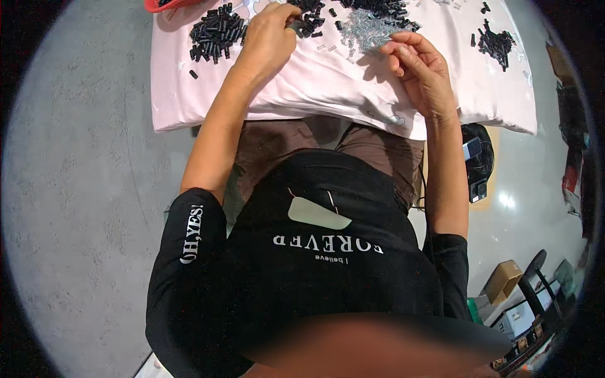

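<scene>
Person seated, leaning over a pink cushion laid across the lap; both bare forearms reach forward and up from the black short sleeves. Left arm runs nearly straight, elbow slightly bent, wrist flexed down; left hand curled knuckles-up, fingertips closed on a small black cylindrical piece at the edge of a heap of like pieces; the grip itself is partly hidden by the knuckles. Right forearm rises steeply from the elbow; right hand turned palm-inward, thumb and forefinger brought together at the tips near a scatter of small silver metal parts; whether anything sits in that pinch I cannot tell, too small. A second smaller cluster of black pieces lies well apart toward the cushion's right end; a red basket rim shows at the top left corner; grey floor below.
</scene>
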A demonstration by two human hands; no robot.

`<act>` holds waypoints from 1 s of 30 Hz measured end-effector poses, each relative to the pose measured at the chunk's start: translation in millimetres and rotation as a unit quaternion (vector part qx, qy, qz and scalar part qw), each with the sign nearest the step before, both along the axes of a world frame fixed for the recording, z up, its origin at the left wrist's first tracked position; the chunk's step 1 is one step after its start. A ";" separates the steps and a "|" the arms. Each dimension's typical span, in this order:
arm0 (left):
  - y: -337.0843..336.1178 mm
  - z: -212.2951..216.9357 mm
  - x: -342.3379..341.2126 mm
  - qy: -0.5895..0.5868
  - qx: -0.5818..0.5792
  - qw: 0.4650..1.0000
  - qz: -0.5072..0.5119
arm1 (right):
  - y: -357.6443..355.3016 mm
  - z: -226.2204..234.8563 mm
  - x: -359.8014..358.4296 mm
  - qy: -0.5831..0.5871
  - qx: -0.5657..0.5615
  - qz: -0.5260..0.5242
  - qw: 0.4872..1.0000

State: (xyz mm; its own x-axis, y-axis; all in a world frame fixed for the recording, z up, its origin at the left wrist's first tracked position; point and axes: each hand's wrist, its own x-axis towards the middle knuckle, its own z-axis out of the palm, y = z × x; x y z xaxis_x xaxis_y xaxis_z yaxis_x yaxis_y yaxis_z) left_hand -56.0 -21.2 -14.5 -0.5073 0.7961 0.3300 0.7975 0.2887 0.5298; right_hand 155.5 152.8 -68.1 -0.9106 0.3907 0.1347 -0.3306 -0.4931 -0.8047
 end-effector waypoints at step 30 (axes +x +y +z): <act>38.2 -18.4 -12.1 0.032 0.095 0.995 0.001 | 2.2 0.4 -0.8 -0.005 -0.014 -0.001 1.000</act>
State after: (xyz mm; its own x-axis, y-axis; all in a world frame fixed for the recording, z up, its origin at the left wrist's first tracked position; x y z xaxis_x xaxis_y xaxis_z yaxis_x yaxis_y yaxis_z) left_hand -68.1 17.0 -32.9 -0.4818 0.7152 0.5063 0.8312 0.1901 0.5224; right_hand 154.7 155.1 -67.7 -0.9109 0.3968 0.1135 -0.3233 -0.5152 -0.7938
